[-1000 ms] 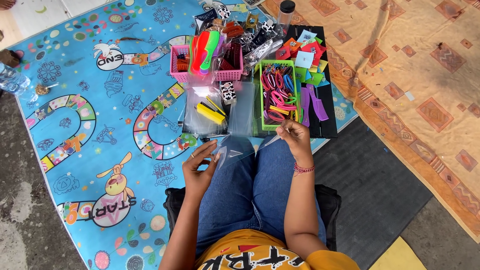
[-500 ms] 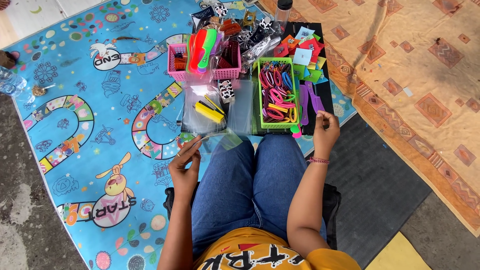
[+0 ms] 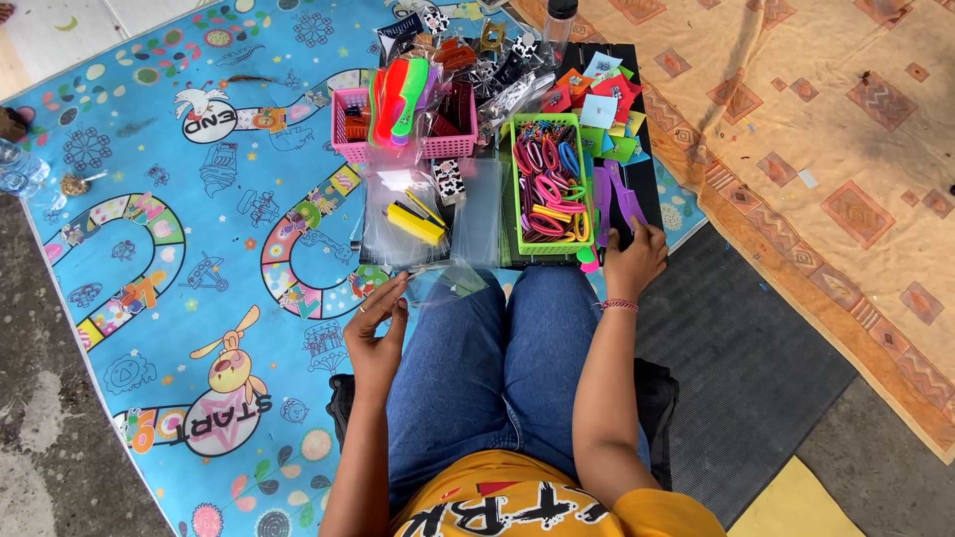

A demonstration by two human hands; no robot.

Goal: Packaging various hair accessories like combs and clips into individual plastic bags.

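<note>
I see my left hand (image 3: 376,333) raised over the left knee at lower centre of the frame, palm turned inward, fingers pinching the corner of a clear plastic sleeve (image 3: 443,283); that grip is grasping the sleeve. The sleeve is see-through, crinkled and glossy, hanging just above the jeans at frame centre. My right hand (image 3: 633,261) reaches forward at centre right, fingers spread and pressed down on the purple combs (image 3: 617,199), with a small pink and green piece (image 3: 588,261) just beside the thumb; whether this grip is clenched on anything I cannot tell. A black rubber mat (image 3: 756,348) lies open at right. Beyond the knees, the green basket (image 3: 546,179) of coloured hair bands sits close beside the combs, a yellow stapler (image 3: 416,223) on clear sleeves to its left. Further up stands the pink basket (image 3: 403,124). The blue play mat (image 3: 169,249) fills the left side.
</note>
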